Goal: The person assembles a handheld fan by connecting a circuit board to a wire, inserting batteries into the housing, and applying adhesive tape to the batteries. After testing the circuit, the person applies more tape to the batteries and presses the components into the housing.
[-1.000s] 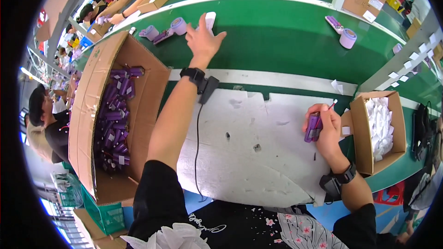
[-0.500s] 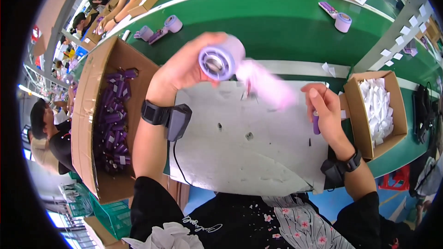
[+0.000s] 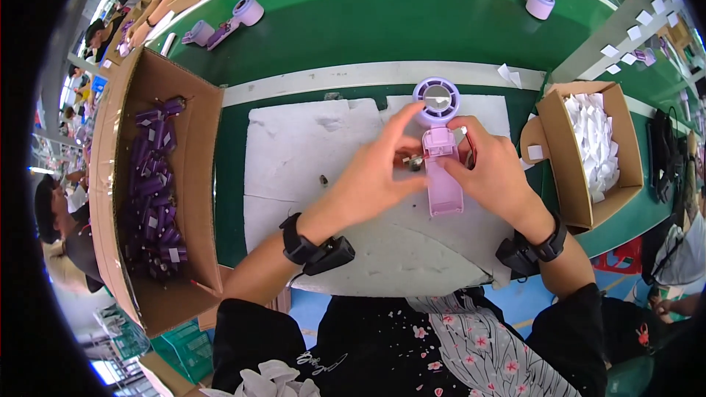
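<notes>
A lilac handheld fan (image 3: 444, 190) lies over the grey work mat (image 3: 294, 250), its round head pointing away from me and its handle toward me. The handle looks like an opened shell. My left hand (image 3: 382, 165) curls round the fan's left side, with thumb and forefinger against it. Between its fingers and the handle shows a small metallic part with wires (image 3: 414, 162). My right hand (image 3: 494, 169) is closed at the handle's right side. Red wire and a white connector (image 3: 463, 131) show at its fingers; the purple battery in it is mostly hidden.
At left stands a tall carton (image 3: 202, 176) of purple batteries (image 3: 154, 184). A smaller carton (image 3: 625, 169) at right holds white paper pieces (image 3: 592, 147). Beyond a pale ledge (image 3: 331, 77), more lilac fans (image 3: 248, 11) lie on the green surface. Other people work at the far left.
The fan has come down from my raised left hand to the mat's middle, turned head-away. My right hand has moved left to its handle, and both hands now meet there.
</notes>
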The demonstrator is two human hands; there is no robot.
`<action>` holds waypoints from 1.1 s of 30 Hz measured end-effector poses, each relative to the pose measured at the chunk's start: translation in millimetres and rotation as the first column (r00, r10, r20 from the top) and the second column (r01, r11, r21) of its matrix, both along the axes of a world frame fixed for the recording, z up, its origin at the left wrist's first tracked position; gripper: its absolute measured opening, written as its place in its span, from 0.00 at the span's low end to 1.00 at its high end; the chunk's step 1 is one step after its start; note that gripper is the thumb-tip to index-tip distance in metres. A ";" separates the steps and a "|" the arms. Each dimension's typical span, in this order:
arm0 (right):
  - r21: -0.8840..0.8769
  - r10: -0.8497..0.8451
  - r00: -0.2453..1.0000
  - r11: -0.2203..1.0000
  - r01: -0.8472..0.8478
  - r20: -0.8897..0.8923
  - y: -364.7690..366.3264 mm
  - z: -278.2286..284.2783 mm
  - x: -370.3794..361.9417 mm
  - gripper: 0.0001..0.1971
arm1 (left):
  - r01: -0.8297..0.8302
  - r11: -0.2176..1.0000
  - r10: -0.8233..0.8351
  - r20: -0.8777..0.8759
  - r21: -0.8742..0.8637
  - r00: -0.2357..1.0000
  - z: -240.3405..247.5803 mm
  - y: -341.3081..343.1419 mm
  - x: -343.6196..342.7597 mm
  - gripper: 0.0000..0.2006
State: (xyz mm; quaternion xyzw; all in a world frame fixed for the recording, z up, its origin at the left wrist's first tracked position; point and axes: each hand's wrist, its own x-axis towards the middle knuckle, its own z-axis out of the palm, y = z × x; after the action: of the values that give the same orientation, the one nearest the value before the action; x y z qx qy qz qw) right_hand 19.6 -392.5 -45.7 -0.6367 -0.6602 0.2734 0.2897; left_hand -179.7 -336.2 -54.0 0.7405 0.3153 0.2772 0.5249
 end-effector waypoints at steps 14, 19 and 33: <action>0.297 0.222 0.971 0.925 -0.239 0.091 -7.0 2.0 -7.3 0.12 | 0.117 0.984 -0.121 0.021 0.132 0.992 1.5 -1.9 -10.2 0.14; 0.290 0.189 0.975 0.933 -0.214 0.114 -10.0 5.6 -7.8 0.10 | 0.116 0.992 -0.119 0.060 0.045 0.991 8.2 -5.7 -7.6 0.13; 0.237 0.235 0.954 0.932 -0.275 0.184 -9.6 11.8 -8.6 0.10 | 0.061 0.969 -0.058 -0.019 0.239 0.998 3.1 -6.6 -15.6 0.16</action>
State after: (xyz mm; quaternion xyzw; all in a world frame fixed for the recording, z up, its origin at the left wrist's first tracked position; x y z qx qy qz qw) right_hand 11.0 -402.0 -33.9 -0.5209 -0.7877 0.1705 0.2812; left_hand -195.3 -342.7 -50.9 0.8091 0.2605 0.2928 0.4379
